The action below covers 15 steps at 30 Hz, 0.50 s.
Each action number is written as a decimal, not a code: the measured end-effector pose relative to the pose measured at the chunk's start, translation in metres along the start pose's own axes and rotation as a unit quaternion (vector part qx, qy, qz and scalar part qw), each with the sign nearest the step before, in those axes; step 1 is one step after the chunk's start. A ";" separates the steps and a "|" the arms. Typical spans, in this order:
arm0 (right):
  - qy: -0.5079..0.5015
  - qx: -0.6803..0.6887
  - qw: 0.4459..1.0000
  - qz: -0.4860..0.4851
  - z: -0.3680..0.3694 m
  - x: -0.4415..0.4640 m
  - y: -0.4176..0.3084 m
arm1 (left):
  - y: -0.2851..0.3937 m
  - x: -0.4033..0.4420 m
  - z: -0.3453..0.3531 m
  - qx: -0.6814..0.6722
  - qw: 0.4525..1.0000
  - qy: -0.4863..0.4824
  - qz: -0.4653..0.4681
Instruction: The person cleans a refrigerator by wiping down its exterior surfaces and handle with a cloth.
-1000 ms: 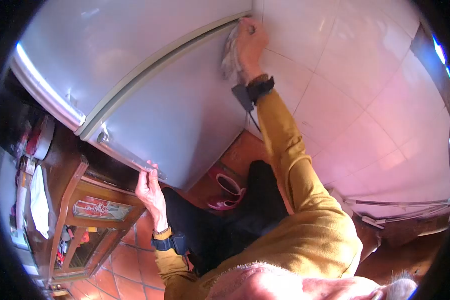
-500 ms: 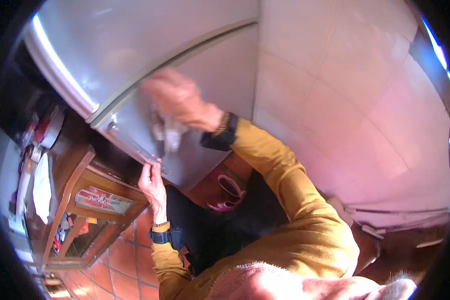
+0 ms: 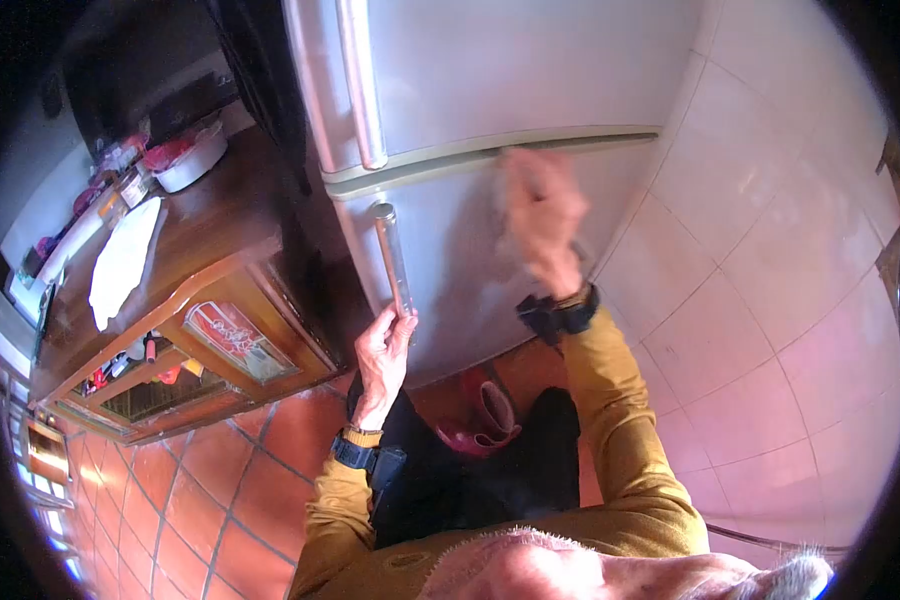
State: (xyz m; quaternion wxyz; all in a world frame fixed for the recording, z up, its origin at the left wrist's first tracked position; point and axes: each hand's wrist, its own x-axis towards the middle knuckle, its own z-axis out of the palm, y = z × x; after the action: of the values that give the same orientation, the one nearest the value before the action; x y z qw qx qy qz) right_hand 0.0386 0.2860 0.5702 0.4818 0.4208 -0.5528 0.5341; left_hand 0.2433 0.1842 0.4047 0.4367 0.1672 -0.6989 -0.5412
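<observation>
A pale two-door refrigerator (image 3: 530,80) stands in front of me. My left hand (image 3: 383,360) is closed around the bottom end of the lower door's metal handle (image 3: 392,255). Up at the top of the lower door (image 3: 450,270), just below the seam between the doors, is my right hand (image 3: 545,210). It is smeared by motion and its fingers look curled; whether it holds anything I cannot make out. The upper door's handle (image 3: 360,80) is untouched. Both doors appear closed.
At left stands a wooden cabinet (image 3: 260,240) with a white cloth (image 3: 125,265) and a white tub (image 3: 192,163) on top. A tiled wall (image 3: 750,270) borders the refrigerator on the right. Pink footwear (image 3: 485,425) shows on the terracotta floor (image 3: 210,480) between my legs.
The view has turned, so the refrigerator looks more upright and more cabinet shows. My right hand stays near the seam, still blurred. My left hand remains at the lower handle.
</observation>
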 end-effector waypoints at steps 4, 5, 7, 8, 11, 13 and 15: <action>-0.056 0.077 0.994 -0.054 0.032 -0.009 -0.062 | 0.015 0.000 -0.005 0.063 0.997 -0.027 -0.035; -0.064 0.099 0.991 -0.059 0.035 -0.007 -0.064 | 0.032 0.000 -0.003 0.041 0.998 -0.026 -0.032; -0.072 0.119 0.989 -0.059 0.029 -0.010 -0.062 | 0.037 0.000 -0.003 0.058 0.998 -0.023 -0.019; -0.108 0.141 0.984 -0.020 0.023 -0.010 -0.057 | 0.034 -0.001 -0.001 0.021 0.999 -0.005 -0.033; -0.143 0.186 0.966 0.105 -0.001 -0.016 -0.052 | 0.061 -0.011 -0.003 0.159 0.948 0.134 0.242; -0.164 0.193 0.943 0.216 -0.023 -0.023 -0.062 | 0.087 -0.023 -0.010 0.111 0.972 0.047 0.203; -0.200 0.258 0.906 0.268 -0.039 -0.035 -0.083 | 0.103 -0.024 -0.002 0.053 0.980 0.004 0.192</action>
State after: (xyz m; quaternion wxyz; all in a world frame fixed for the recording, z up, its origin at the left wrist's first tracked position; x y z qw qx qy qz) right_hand 0.1293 0.3169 0.5501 0.0739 0.4643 -0.5723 0.6719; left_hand 0.2830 0.2373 0.4872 0.5259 0.0544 -0.7439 -0.4088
